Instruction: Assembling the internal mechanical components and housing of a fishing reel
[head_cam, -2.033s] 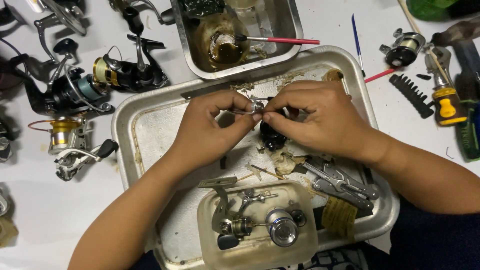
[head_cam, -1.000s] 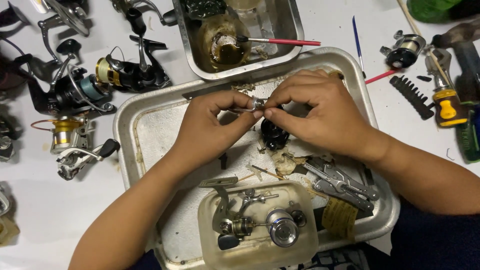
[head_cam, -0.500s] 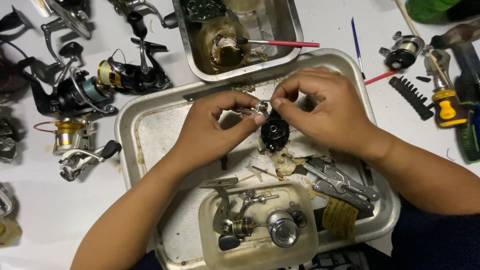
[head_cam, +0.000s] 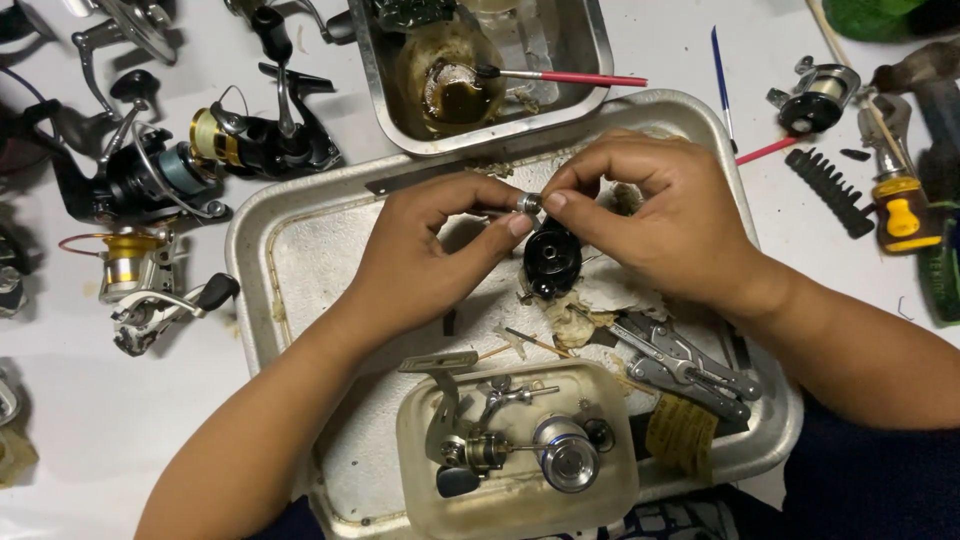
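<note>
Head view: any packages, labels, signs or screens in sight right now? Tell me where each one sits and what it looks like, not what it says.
No signs or screens.
Yellowish tag: flat and roughly rectangular with dark print, lying in the metal tray at its near right, below the pliers.
Clear plastic container: rounded tub at the tray's near edge, holding reel parts.

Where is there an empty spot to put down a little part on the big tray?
The big tray is bare at its left part, between its rim and the left hand. The right side is crowded: pliers, a plastic tub of reel parts, scraps.
</note>
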